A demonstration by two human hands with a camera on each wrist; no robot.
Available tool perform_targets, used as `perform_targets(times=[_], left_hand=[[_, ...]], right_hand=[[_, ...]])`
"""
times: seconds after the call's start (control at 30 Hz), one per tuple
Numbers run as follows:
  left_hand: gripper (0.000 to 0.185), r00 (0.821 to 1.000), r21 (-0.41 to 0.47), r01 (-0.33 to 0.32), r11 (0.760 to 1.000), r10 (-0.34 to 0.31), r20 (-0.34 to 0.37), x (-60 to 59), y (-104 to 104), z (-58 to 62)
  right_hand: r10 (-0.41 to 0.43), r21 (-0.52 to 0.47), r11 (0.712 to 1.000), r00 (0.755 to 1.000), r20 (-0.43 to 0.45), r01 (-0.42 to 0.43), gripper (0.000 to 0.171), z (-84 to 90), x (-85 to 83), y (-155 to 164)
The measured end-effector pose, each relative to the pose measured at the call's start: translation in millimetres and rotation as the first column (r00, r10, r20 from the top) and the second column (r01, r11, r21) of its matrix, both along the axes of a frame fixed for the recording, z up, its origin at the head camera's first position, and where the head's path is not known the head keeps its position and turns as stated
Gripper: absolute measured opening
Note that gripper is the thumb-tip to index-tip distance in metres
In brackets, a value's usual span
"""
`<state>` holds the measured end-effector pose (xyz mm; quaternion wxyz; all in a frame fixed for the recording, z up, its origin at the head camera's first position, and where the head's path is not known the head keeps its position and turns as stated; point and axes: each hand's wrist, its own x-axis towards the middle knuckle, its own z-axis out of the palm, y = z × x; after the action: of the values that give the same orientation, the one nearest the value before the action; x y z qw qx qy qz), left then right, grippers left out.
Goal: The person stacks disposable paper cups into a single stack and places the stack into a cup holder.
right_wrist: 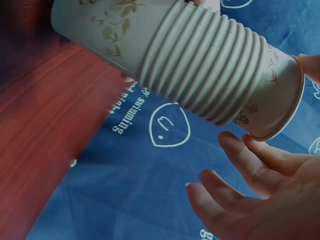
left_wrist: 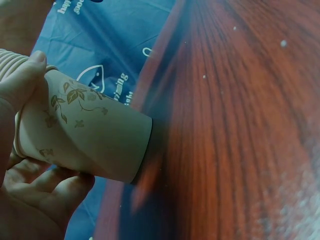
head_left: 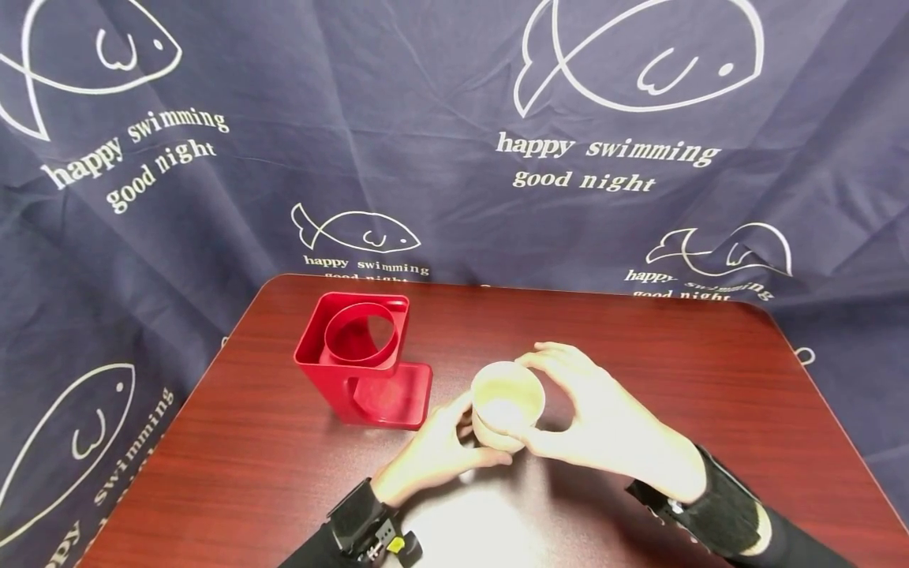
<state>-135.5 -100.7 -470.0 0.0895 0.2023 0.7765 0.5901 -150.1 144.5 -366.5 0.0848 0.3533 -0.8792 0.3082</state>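
I count one stack of paper cups (head_left: 507, 404), near the tabletop's front edge, about mid-width; the right wrist view shows roughly a dozen nested rims, exact number hard to tell. One red cup holder (head_left: 365, 359) sits toward the tabletop's left edge. One table (head_left: 639, 347). One fish-print cloth (head_left: 426, 118) behind it. Two hands: left hand (head_left: 436, 450), right hand (head_left: 604, 414).

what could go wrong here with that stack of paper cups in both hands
1. The right hand pinches only the top rim of the stack of paper cups; the nested cups could slide apart.
2. The left hand holds the lower part, so squeezing may crush the thin wall.
3. The red cup holder stands close and could get knocked.
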Motion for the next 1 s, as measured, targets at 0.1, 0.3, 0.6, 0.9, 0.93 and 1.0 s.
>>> perform_targets(times=[0.1,0.3,0.6,0.9,0.93,1.0], left_hand=[[0.074,1.0,0.016,0.0,1.0,-0.001,0.02,-0.1,0.5,-0.4],[0.075,1.0,0.033,0.008,0.999,-0.009,0.013,-0.4,0.6,-1.8],[0.075,0.999,0.049,0.006,0.999,-0.008,0.032,-0.1,1.7,-2.6],[0.078,1.0,0.026,0.001,1.0,-0.002,0.004,0.5,2.4,-1.7],[0.079,1.0,0.019,-0.001,1.0,0.001,-0.003,0.8,2.3,-1.5],[0.079,1.0,0.001,-0.012,1.0,0.012,-0.025,1.8,2.1,-1.2]], right_hand=[[-0.005,0.012,1.0,1.0,0.001,0.005,0.065,-3.1,0.1,0.6],[0.001,0.01,1.0,1.0,0.021,-0.001,0.059,-8.3,-0.3,1.0],[-0.014,0.022,1.0,0.999,0.033,0.014,0.058,-13.3,1.1,0.7],[-0.02,-0.005,1.0,1.0,0.007,0.02,0.065,-22.7,1.2,0.4],[-0.01,-0.018,1.0,1.0,0.017,0.01,0.065,-24.3,0.9,0.0],[0.021,-0.063,0.998,0.998,0.052,-0.018,0.066,-27.5,0.0,-1.0]])
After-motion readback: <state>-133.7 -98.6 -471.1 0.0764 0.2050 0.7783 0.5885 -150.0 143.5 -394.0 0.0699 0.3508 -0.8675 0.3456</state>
